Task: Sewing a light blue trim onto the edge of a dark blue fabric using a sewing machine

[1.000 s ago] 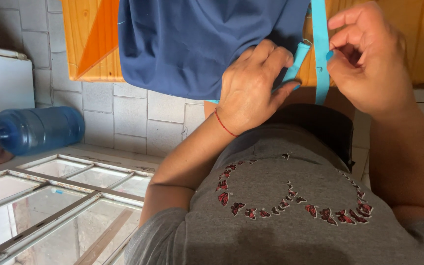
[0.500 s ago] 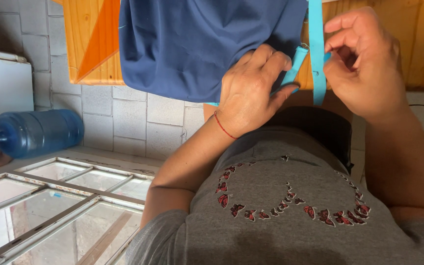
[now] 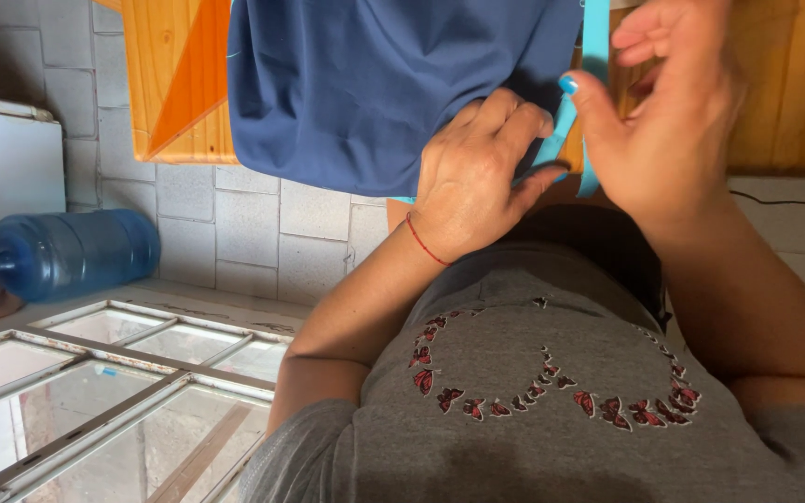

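At the top middle of the frame the left hand [image 3: 472,182] pinches the edge of the dark blue fabric [image 3: 375,84] together with the light blue strap [image 3: 570,116], thumb under and fingers over — a closed, firm hold. The right hand [image 3: 668,130], upper right, is blurred; it seems to nip the strap between thumb and forefinger, loosely. To do this well, I judge, keep the strap flat against the cloth edge — no twist — and the pinch close to the working point.
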